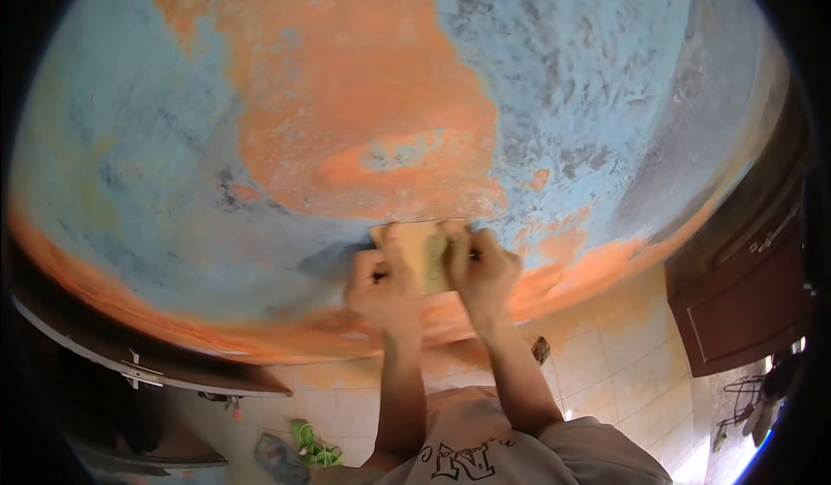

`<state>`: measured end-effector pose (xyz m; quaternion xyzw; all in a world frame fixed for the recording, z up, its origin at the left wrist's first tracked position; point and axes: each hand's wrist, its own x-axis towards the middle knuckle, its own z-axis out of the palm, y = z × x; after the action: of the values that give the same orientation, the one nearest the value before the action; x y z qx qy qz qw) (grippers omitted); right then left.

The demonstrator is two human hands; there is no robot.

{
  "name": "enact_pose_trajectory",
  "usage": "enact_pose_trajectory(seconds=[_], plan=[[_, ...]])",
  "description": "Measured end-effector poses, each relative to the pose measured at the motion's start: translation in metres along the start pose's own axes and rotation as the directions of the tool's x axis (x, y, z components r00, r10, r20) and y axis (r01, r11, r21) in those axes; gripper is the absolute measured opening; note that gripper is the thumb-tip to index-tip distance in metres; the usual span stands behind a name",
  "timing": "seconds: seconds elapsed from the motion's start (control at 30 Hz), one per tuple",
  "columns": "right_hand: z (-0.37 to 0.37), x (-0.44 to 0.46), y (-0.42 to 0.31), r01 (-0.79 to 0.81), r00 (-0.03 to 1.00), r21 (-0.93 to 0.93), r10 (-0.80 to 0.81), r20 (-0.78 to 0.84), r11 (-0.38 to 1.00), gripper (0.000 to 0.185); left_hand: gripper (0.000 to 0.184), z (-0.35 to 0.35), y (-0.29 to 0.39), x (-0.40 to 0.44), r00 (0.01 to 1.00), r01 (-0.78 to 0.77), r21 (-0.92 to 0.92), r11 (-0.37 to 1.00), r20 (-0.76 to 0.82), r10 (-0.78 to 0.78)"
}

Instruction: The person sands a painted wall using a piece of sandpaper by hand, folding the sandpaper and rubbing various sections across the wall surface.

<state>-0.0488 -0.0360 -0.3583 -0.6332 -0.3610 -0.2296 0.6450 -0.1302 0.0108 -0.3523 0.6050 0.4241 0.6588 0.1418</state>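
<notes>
A thin tan sheet [426,256] lies against the lower part of a large surface [363,78] painted in blue and orange patches. My left hand [383,273] grips the sheet's left side with curled fingers, the thumb on top. On the right side of the same sheet, my right hand [480,269] holds on with fingers bent and thumb over it. Both hands rest close to the orange lower edge of the painted surface. The undersides of the fingers are hidden.
Light floor tiles [589,359] show below the painted surface. A dark red cabinet door [744,299] stands at the right. Green cord-like material [313,443] and a dark bag [279,457] lie at the lower left. A dark ledge [156,372] runs along the left.
</notes>
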Motion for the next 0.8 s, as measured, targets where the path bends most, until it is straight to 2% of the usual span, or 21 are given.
enact_pose_trajectory(seconds=[0.03,0.1,0.13,0.17,0.23,0.3,0.37,0.4,0.43,0.5,0.53,0.57,0.63,0.7,0.77,0.8], plan=[[-0.004,0.0,0.005,0.016,1.0,0.0,-0.016,0.011,1.0,0.036,0.04,0.004,-0.001,-0.005,1.0,0.012,-0.005,1.0,-0.014,-0.013],[-0.007,0.001,0.01,-0.091,0.996,-0.008,0.091,-0.025,0.996,0.038,0.04,0.013,-0.004,-0.009,0.996,-0.085,-0.155,0.984,-0.011,0.085],[-0.002,0.001,0.003,-0.099,0.994,0.029,0.1,-0.032,0.995,0.041,0.041,0.011,-0.008,-0.005,0.991,-0.128,-0.08,0.988,-0.045,0.125],[0.003,-0.002,0.001,-0.107,0.993,0.019,0.107,-0.038,0.994,0.041,0.041,0.007,-0.013,0.001,0.992,-0.127,-0.085,0.988,-0.032,0.125],[0.008,-0.01,0.0,-0.041,0.998,-0.046,0.043,0.051,0.998,0.031,0.043,0.002,-0.019,0.01,0.999,0.034,-0.213,0.976,-0.033,-0.042],[-0.002,-0.006,0.004,-0.008,1.0,-0.064,0.009,0.022,0.998,0.025,0.042,0.008,-0.014,-0.002,1.0,-0.017,-0.175,0.984,0.002,0.017],[-0.014,0.001,0.013,-0.12,0.992,-0.033,0.121,0.03,0.992,0.021,0.04,0.016,-0.008,-0.012,0.994,-0.105,-0.112,0.988,0.011,0.107],[-0.01,0.001,0.016,-0.157,0.988,0.047,0.156,0.02,0.987,0.02,0.04,0.015,-0.005,-0.011,0.993,-0.111,-0.117,0.987,0.034,0.115],[-0.002,0.0,0.015,-0.151,0.988,0.056,0.15,0.02,0.987,0.02,0.04,0.012,-0.007,-0.005,0.992,-0.117,-0.116,0.986,0.024,0.12],[0.01,-0.01,0.008,-0.045,0.999,0.066,0.043,0.027,0.997,0.031,0.042,0.003,-0.012,0.006,0.997,-0.044,-0.108,0.993,-0.068,0.037],[0.013,-0.01,-0.001,-0.01,0.997,0.026,0.008,0.078,1.0,0.03,0.042,-0.005,-0.005,0.013,0.992,0.104,-0.21,0.972,-0.052,-0.118],[0.011,-0.011,0.0,-0.026,0.998,0.018,0.024,0.066,1.0,0.03,0.042,-0.005,-0.003,0.011,0.993,0.1,-0.207,0.973,-0.032,-0.109],[0.007,-0.009,0.001,-0.043,0.998,0.023,0.042,0.037,0.999,0.03,0.041,-0.005,-0.001,0.008,0.999,0.02,-0.063,0.998,-0.047,-0.023],[0.0,-0.003,0.005,-0.029,0.998,0.048,0.027,0.053,0.998,0.03,0.041,-0.001,-0.005,0.003,1.0,-0.001,-0.07,0.998,-0.029,-0.001],[-0.002,-0.003,0.01,-0.042,0.999,0.018,0.042,-0.011,0.999,0.031,0.04,0.005,-0.009,-0.007,0.998,-0.049,-0.089,0.995,0.045,0.053],[0.001,-0.005,0.005,-0.119,0.993,0.074,0.117,0.033,0.99,0.033,0.04,0.001,-0.006,0.0,0.997,-0.081,-0.044,0.996,0.013,0.082]])
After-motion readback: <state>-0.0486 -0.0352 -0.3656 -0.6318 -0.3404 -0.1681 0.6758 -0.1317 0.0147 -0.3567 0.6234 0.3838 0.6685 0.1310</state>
